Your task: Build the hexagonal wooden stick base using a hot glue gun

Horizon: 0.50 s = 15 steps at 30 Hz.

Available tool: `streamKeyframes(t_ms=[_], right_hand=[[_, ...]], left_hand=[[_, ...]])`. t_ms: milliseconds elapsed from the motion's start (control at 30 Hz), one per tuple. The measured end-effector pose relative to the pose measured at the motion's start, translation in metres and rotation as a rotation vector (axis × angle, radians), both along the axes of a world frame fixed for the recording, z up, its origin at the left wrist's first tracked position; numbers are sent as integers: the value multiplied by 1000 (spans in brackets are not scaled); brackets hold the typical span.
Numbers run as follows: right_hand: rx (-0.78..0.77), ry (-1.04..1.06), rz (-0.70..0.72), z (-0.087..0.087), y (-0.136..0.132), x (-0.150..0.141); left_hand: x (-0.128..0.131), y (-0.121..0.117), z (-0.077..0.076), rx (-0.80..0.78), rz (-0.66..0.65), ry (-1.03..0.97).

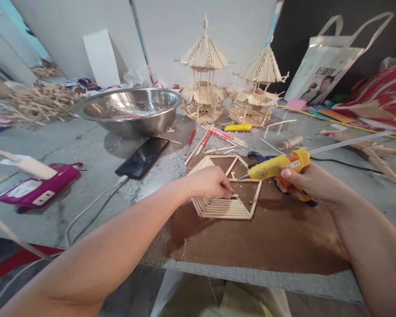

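My left hand (214, 181) is over a hexagonal frame of wooden sticks (226, 210), its thumb and fingertips pinched near the inner end of the stick rows. Whatever small piece sits between those fingertips is mostly hidden. Rows of sticks fill the left and front sections of the frame; other sections show the brown board (251, 246) beneath. In my right hand (303, 180) is a yellow hot glue gun (273, 166), fingers wrapped round its handle. Its nozzle points left, above the frame's right half and a short way from my left fingertips. A clear glue stick (353, 141) extends from its back.
Two stick pagodas (206, 83) stand at the back beside a steel bowl (128, 112). A phone (142, 158) on a cable and a purple power strip (39, 185) lie left. Loose sticks (201, 145) and a yellow utility knife (238, 127) lie behind the frame.
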State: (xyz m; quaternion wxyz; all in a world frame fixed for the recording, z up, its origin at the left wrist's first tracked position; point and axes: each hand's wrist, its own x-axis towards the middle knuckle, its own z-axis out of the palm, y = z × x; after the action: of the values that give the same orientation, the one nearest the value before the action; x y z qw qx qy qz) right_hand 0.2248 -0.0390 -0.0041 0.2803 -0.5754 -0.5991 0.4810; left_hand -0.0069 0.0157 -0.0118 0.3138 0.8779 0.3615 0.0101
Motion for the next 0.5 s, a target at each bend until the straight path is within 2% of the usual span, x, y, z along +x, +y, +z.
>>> streamKeyframes(t_ms=[500], right_hand=[[6,4,-29,1,-1,-3]], left_hand=[[-1,-1,2,-30,-46,35]])
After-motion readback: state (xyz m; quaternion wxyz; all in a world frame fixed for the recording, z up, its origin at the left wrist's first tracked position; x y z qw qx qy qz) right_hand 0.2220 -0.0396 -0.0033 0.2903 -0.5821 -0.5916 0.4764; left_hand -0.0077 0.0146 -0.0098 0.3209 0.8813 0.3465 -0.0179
